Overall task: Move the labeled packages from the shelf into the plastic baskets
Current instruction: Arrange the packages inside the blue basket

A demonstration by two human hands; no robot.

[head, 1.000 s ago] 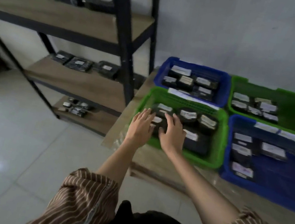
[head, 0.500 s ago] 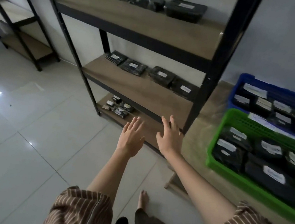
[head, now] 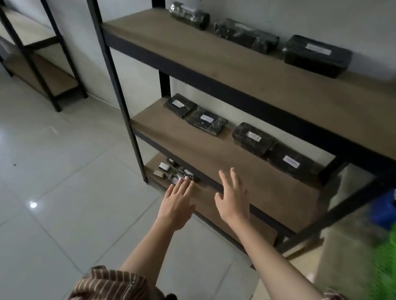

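Observation:
A black metal shelf with wooden boards point(head: 216, 158) stands in front of me. Several black wrapped packages with white labels lie at the back of its middle board point(head: 251, 139); three more sit on the top board point(head: 315, 54). Small labeled items lie on the bottom board point(head: 172, 171). My left hand point(head: 177, 202) is open, fingers spread, in front of the bottom board. My right hand point(head: 233, 200) is open at the front edge of the middle board, holding nothing. A green basket point(head: 388, 273) and a blue basket point(head: 386, 210) show at the right edge.
A second black shelf point(head: 33, 49) stands at the far left against the wall. Glossy white floor tiles point(head: 39, 201) spread to the left. The baskets rest on a low wooden platform point(head: 340, 247) right of the shelf.
Both hands left the green basket empty and swung left to the shelf. The view turned left with them, so the baskets slid to the right edge.

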